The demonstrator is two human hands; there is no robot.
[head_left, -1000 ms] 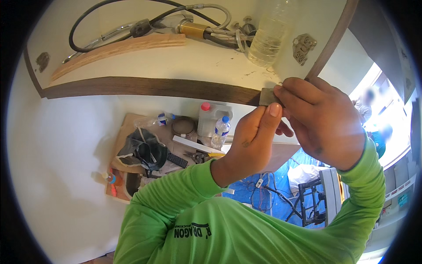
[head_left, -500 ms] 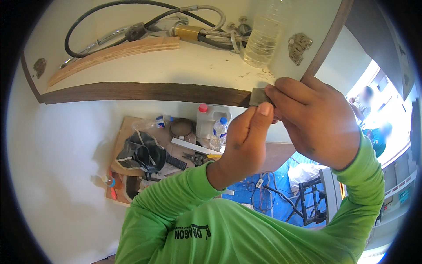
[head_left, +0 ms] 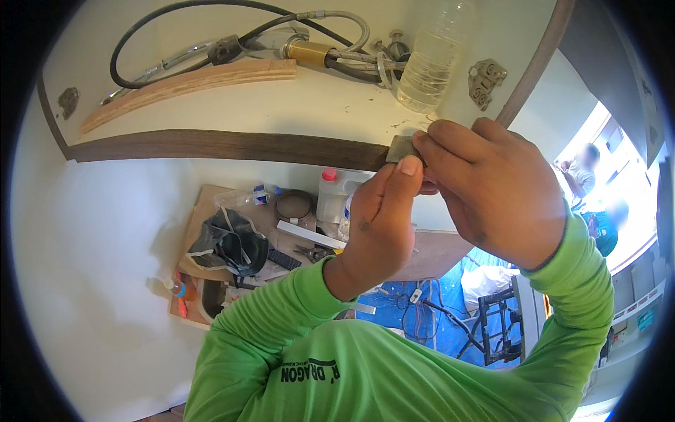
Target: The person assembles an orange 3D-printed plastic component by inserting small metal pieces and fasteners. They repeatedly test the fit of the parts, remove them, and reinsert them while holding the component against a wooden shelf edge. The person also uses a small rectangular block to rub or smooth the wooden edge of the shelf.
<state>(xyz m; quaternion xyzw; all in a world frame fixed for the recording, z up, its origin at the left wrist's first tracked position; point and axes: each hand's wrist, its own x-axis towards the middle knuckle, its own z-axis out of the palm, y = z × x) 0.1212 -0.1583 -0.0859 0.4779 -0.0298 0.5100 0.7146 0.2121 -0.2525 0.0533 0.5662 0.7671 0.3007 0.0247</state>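
A small grey square pad [head_left: 400,148], resembling folded sandpaper, lies against the dark brown front edging [head_left: 232,147] of a cream cabinet. My left hand [head_left: 377,224] is closed on it from below, its thumb pressed along the pad's lower side. From the right, my right hand [head_left: 500,188] pinches the same pad, fingers bent over the edging. The undersides of both grips are hidden. Just behind the hands, a clear plastic bottle [head_left: 427,70] of pale liquid stands inside the cabinet.
A curved wooden strip [head_left: 190,84] and a black hose [head_left: 119,53] lie in the cabinet. Metal hinge plates [head_left: 485,83] sit on its sides. Below are a black bag [head_left: 228,243], a jug [head_left: 330,200], and blue sheeting [head_left: 394,309] with cables. Two people [head_left: 583,172] are at far right.
Both hands have slid a little left along the edging with the grey pad. The view has shifted slightly, and my left hand now covers more of the small bottle below.
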